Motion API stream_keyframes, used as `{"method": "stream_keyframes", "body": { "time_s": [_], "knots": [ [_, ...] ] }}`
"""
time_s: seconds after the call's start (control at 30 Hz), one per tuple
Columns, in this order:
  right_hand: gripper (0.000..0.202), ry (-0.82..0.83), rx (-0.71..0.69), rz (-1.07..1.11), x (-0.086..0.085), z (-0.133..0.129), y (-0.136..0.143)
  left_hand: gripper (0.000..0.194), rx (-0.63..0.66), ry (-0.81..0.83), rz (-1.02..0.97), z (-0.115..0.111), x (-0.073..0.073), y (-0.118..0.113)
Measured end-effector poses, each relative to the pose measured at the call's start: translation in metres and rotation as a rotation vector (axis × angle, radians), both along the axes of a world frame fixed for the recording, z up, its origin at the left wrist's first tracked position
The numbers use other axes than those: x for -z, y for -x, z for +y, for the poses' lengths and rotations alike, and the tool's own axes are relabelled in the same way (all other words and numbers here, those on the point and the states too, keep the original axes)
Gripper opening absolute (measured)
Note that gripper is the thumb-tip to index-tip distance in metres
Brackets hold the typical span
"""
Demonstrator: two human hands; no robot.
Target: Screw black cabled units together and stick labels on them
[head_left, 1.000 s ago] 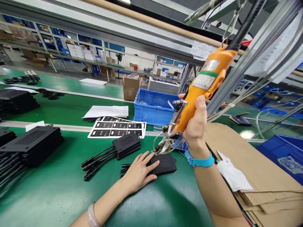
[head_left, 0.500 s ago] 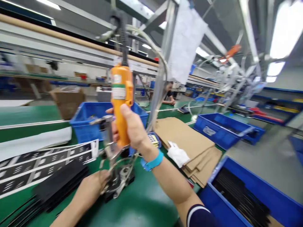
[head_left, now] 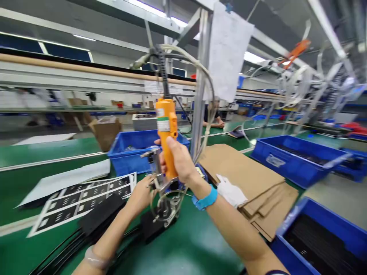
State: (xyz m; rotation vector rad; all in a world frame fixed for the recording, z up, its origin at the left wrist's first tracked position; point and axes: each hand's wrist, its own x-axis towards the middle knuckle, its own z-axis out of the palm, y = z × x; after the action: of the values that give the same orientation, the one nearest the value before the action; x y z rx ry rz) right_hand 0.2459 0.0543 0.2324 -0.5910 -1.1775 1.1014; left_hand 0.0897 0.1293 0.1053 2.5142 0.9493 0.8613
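My right hand [head_left: 179, 158] is wrapped round an upright orange electric screwdriver [head_left: 166, 126], which hangs from a black coiled cord. Metal fittings and a pale hose surround its lower end. My left hand [head_left: 143, 193] is closed beside those metal fittings [head_left: 157, 172], and what its fingers grip is hidden. Below the tool, a black flat case [head_left: 151, 227] lies on the green bench, partly covered by a metal piece and the hose loop. Left of it, under my left forearm, rests a stack of black flat cases [head_left: 100, 217] with thin black rods or cables.
A printed black-and-white sheet [head_left: 86, 202] lies at left. Behind the tool stands a blue bin [head_left: 126, 158]. Cardboard sheets [head_left: 243, 168] with a white glove [head_left: 229, 191] lie right, beside blue bins [head_left: 286, 152]. A metal post [head_left: 199, 95] rises behind. Another person [head_left: 216, 118] sits farther off.
My left hand has risen from low at the fixture to the metal fittings by the screwdriver's lower end. My right hand still holds the screwdriver. The view has shifted, and the black case below shows more.
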Motion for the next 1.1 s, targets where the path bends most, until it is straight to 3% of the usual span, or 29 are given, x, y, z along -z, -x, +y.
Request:
{"method": "stream_keyframes", "body": {
  "time_s": [0.1,0.17,0.27,0.33,0.47,0.63,1.1],
  "knots": [
    [0.054,-0.054,0.056,0.019,0.005,0.008,0.007,0.024,-0.034,0.069,0.113,-0.032,0.013,0.038],
    [0.054,-0.092,0.084,0.027,0.01,0.014,0.018,0.035,-0.062,0.157,0.197,-0.06,0.027,0.059],
    [0.054,-0.121,0.116,0.024,0.021,0.023,0.039,0.058,-0.122,0.259,0.314,-0.092,0.049,0.07],
    [0.053,-0.131,0.132,0.015,0.03,0.029,0.053,0.059,-0.156,0.216,0.356,-0.101,0.061,0.069],
    [0.055,-0.128,0.174,-0.001,0.048,0.038,0.071,0.055,-0.184,0.121,0.376,-0.101,0.073,0.065],
    [0.053,-0.125,0.199,-0.017,0.063,0.044,0.077,0.056,-0.175,0.131,0.356,-0.102,0.071,0.068],
    [0.047,-0.142,0.261,-0.093,0.073,0.043,0.084,0.054,-0.162,0.125,0.362,-0.104,0.071,0.067]
  ]
}}
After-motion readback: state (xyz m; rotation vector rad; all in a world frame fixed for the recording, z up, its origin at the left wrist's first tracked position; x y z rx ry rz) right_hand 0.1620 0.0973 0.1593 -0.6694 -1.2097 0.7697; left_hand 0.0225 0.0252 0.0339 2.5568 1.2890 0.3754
